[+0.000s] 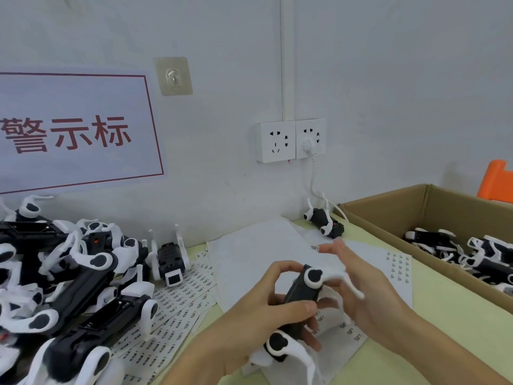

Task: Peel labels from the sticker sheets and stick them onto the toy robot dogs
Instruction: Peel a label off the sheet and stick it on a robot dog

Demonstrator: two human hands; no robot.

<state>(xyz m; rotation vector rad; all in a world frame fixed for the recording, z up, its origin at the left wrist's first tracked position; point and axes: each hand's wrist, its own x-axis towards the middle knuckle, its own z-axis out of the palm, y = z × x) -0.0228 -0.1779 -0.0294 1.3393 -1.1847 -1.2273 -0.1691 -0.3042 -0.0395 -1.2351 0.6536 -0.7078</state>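
My left hand (258, 315) grips a black-and-white toy robot dog (298, 295) above the table, thumb across its black body. My right hand (363, 290) is beside the dog on its right, fingers extended and blurred, with a small label (315, 248) on the tip of a finger. Sticker sheets (177, 298) printed with rows of labels lie fanned out on the table to the left. Under and behind my hands lie white backing sheets (255, 245), one with a few labels at its right edge (398, 266).
A heap of toy robot dogs (63, 279) fills the left of the table, one (169, 259) upside down at its edge. Another dog (323, 220) lies by the wall. A cardboard box (416, 198) at right holds several dogs. Wall sockets (290, 140) with a plugged cable.
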